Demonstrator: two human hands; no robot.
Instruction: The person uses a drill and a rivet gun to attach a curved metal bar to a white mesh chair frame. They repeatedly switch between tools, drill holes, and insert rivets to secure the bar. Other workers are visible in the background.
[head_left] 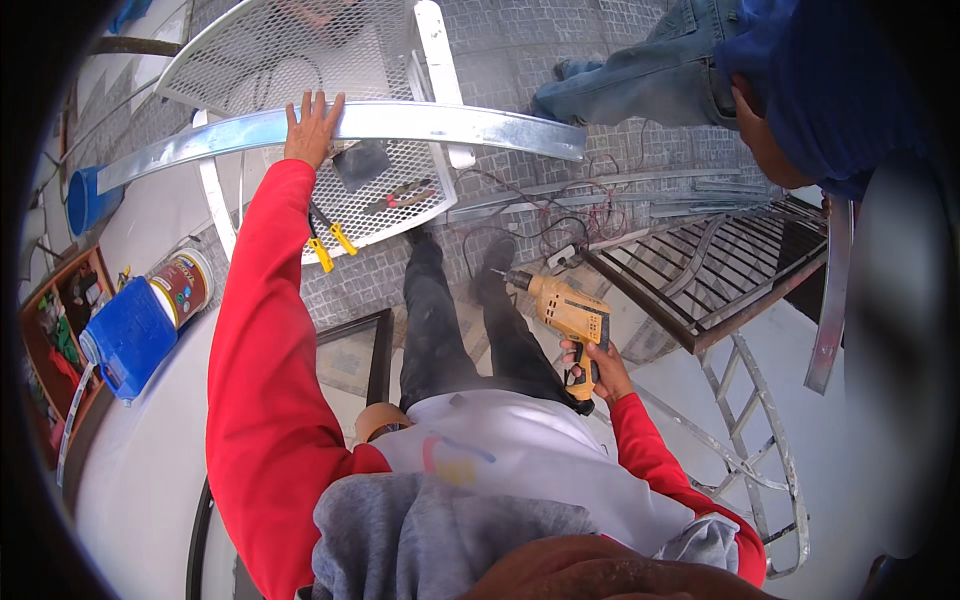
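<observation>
Across a white mesh chair [420, 195] lies a long, shiny metal channel [440, 122]. My left hand [313, 128] rests flat on that channel, fingers stretched over its far edge. In my right hand [603, 372] is a yellow power drill [572, 308], gripped by its handle; its bit points to the far left. On the mesh, near my left forearm, are tin snips with yellow handles [335, 238]. A second hand tool with red on its handles [398, 197] and a dark flat piece [361, 164] lie beside them.
A person in a blue shirt [830, 80] is at the far right. A dark metal grille [720, 265], cables [545, 210] and a metal ladder-like frame [755, 420] lie on the right. Left are a blue jug [130, 335], a paint bucket [185, 285] and a wooden box [45, 345].
</observation>
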